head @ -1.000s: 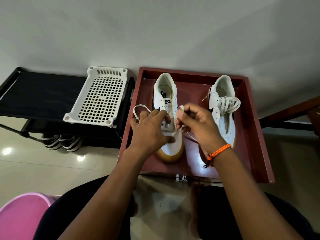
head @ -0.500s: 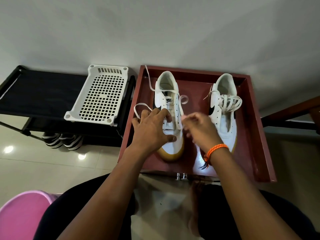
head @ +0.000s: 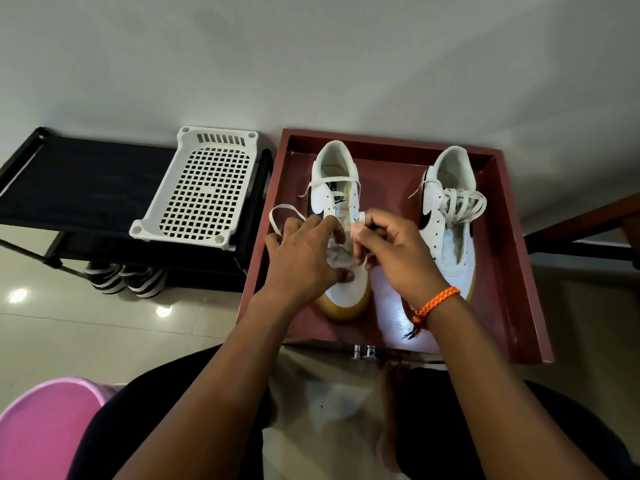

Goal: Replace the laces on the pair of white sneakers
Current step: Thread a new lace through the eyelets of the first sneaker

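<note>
— Right hand (head: 391, 251)?
— Fingers (head: 372, 226) curled, pinching a white lace (head: 358, 227) over the middle of the left sneaker (head: 341, 237). Orange braided band (head: 437, 301) on that wrist.

— Left hand (head: 299, 256)?
— Curled over the same sneaker from its outer side, thumb (head: 341, 274) pressing on the toe end. Fingertips on the lacing area; gripping the lace there or only bracing the shoe, cannot tell. Lace loop (head: 282, 216) sticking out past the knuckles.

— And the lace higher up?
— Crossing the sneaker's opening, loose ends trailing off both sides.

— Sitting in what?
— In a dark red tray (head: 512, 271) with raised walls, toe toward the body, tan sole edge showing.

— Anything else in the tray?
— Right sneaker (head: 446, 216), well apart from the first, untouched, with loose lace (head: 462, 204) heaped across its tongue.

— Beside the tray?
— White plastic basket (head: 204, 188) with a grid bottom, resting on a black rack (head: 79, 188). Nothing visible inside the basket. Striped black-and-white shoes (head: 124, 280) under the rack, on a pale tiled floor (head: 104, 323).

— Nearest the body?
— Pink tub (head: 41, 434), lower left corner, contents out of view.
</note>
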